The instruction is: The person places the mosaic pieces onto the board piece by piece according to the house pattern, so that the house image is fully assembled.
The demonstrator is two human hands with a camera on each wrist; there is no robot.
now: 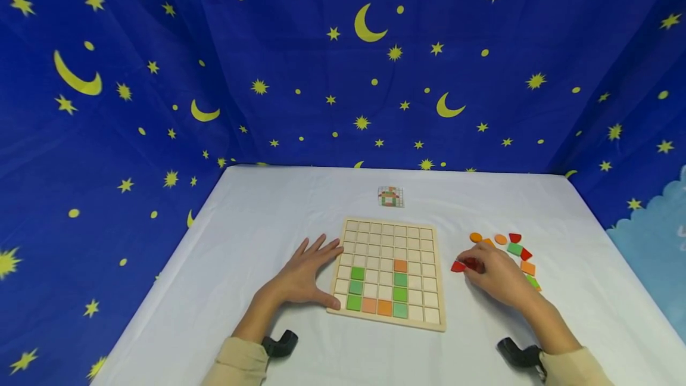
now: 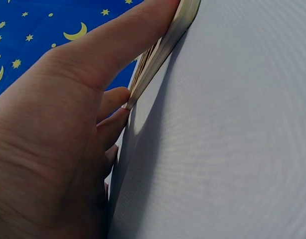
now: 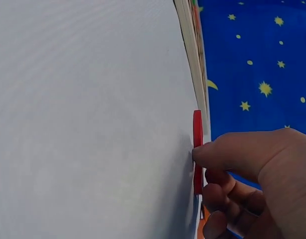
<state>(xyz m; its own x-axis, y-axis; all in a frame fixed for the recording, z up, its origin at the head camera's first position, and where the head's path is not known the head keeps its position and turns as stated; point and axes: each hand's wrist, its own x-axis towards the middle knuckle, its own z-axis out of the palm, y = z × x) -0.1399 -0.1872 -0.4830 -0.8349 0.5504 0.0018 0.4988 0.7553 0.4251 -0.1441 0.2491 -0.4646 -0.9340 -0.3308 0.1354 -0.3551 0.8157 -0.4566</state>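
Nine squares (image 1: 400, 294) sit in the board (image 1: 387, 239); loose pieces (image 1: 515, 249) at its 3 o'clock seem left to place. There the right hand (image 1: 495, 270) pinches a red piece (image 3: 197, 128); the left hand (image 1: 302, 274), fingers spread, touches the board at 9 o'clock.

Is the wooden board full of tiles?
Only partly full: the board has some coloured tiles, but its top row is bare.
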